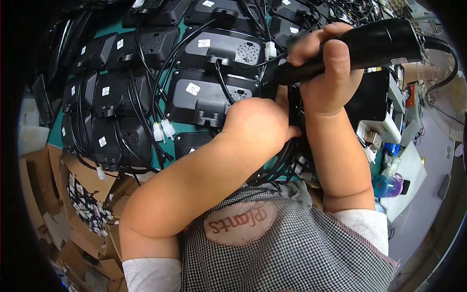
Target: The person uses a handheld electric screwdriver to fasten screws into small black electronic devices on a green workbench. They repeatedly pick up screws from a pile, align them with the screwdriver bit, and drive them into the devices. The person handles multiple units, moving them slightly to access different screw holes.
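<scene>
My right hand [328,78] is closed round a thick black electric screwdriver [372,45], which lies tilted with its cord end at the upper right. Its tip points left and is lost among dark parts. Below it, my left hand [258,119] bends inward with its back toward me. The fingers curl round a narrow dark part that I cannot make out, and most of them are hidden. Just left of this hand lies a black plastic display housing [214,97] with a grey back and a bracket. A flat black panel [367,100] stands beside my right wrist.
Rows of similar black housings [124,95] with cables and white connectors [164,130] cover the green mat [58,131]. Cardboard boxes [36,180] stand at lower left. On the right are a white-framed device [382,127], a blue-purple cup [389,186] and a looping black cord [455,70].
</scene>
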`<state>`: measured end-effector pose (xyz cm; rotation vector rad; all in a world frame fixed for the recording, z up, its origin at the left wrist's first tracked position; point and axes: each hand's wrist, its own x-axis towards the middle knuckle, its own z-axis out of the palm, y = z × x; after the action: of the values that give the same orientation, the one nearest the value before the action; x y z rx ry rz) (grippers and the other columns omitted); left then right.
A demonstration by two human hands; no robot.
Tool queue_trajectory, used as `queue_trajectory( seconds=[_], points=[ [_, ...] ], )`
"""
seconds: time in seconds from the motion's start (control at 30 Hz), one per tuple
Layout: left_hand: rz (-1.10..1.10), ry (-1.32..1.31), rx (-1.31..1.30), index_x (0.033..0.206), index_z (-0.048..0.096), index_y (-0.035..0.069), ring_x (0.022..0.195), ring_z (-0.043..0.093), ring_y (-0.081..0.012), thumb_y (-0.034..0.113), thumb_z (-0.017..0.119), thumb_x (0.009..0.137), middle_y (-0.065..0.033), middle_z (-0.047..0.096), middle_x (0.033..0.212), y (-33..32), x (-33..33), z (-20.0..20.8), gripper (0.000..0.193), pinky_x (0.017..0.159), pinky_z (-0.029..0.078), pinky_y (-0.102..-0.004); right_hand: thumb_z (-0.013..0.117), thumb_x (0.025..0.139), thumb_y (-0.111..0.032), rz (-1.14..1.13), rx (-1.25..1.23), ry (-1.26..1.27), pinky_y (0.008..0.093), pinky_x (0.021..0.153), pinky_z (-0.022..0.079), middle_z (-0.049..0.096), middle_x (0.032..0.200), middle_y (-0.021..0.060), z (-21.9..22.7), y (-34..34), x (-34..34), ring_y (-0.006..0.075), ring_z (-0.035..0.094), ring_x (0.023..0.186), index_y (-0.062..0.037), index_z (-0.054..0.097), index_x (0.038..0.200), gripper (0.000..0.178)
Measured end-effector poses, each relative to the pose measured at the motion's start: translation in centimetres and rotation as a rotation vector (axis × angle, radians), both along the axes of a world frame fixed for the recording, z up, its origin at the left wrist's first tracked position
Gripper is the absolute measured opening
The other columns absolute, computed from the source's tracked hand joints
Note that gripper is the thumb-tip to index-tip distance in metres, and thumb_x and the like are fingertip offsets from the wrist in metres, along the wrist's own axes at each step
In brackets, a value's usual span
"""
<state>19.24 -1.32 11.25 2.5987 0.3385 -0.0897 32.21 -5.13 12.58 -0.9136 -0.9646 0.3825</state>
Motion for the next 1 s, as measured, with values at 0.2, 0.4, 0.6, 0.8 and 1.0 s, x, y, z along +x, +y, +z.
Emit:
queue_trajectory(
  seconds=[0.2, 0.4, 0.6, 0.8, 1.0],
  points=[
    [-0.007, 0.005, -0.045, 0.106, 0.050, -0.002, 0.063, 0.064, -0.0272, 0.049, 0.064, 0.074, -0.0110, 0.063, 0.067, 0.1, 0.2, -0.2, 0.063, 0.055, 0.052, -0.0355, 0.060, 0.084, -0.024, 0.012, -0.037, -0.045, 0.0344, 0.055, 0.046, 0.053, 0.072, 0.0115, 0.0, 0.0, -0.6, 0.0208, 0.052, 0.058, -0.0034, 0.046, 0.104, 0.033],
    [0.002, -0.013, -0.072, 0.100, 0.054, -0.002, 0.065, 0.064, -0.0279, 0.049, 0.062, 0.076, -0.0128, 0.064, 0.072, 0.1, 0.3, 0.5, 0.057, 0.058, 0.052, -0.0363, 0.070, 0.079, -0.028, 0.091, -0.097, -0.103, 0.0273, 0.051, 0.046, 0.055, 0.068, 0.0092, -0.4, 0.7, -0.7, 0.0169, 0.054, 0.058, -0.0025, 0.048, 0.104, 0.042],
    [0.004, -0.063, -0.059, 0.101, 0.054, -0.002, 0.066, 0.064, -0.0284, 0.048, 0.062, 0.077, -0.0133, 0.064, 0.072, 0.1, 0.3, 0.1, 0.056, 0.059, 0.052, -0.0370, 0.066, 0.082, -0.024, 0.053, -0.080, -0.089, 0.0289, 0.053, 0.046, 0.055, 0.068, 0.0089, -0.7, 0.7, -0.6, 0.0173, 0.053, 0.057, -0.0019, 0.048, 0.103, 0.035],
    [0.040, -0.097, -0.134, 0.098, 0.060, 0.000, 0.075, 0.063, -0.0302, 0.042, 0.060, 0.081, -0.0146, 0.064, 0.076, 0.7, 0.2, 0.2, 0.046, 0.066, 0.051, -0.0385, 0.056, 0.087, -0.030, -0.096, 0.031, 0.201, 0.0353, 0.058, 0.046, 0.055, 0.071, 0.0066, 1.7, -0.6, 0.6, 0.0188, 0.052, 0.058, -0.0052, 0.053, 0.101, 0.029],
    [0.474, -0.192, -1.522, 0.101, 0.059, -0.006, 0.043, 0.026, -0.0022, 0.039, 0.036, 0.098, -0.0037, 0.060, 0.074, 3.6, -1.0, 2.1, 0.050, 0.039, 0.021, -0.0159, 0.057, 0.081, -0.048, 0.211, 0.205, 0.243, 0.0311, 0.064, 0.040, 0.052, 0.079, 0.0022, 8.0, -3.9, 1.4, 0.0154, 0.050, 0.066, -0.0042, 0.057, 0.103, 0.049]
  ],
)
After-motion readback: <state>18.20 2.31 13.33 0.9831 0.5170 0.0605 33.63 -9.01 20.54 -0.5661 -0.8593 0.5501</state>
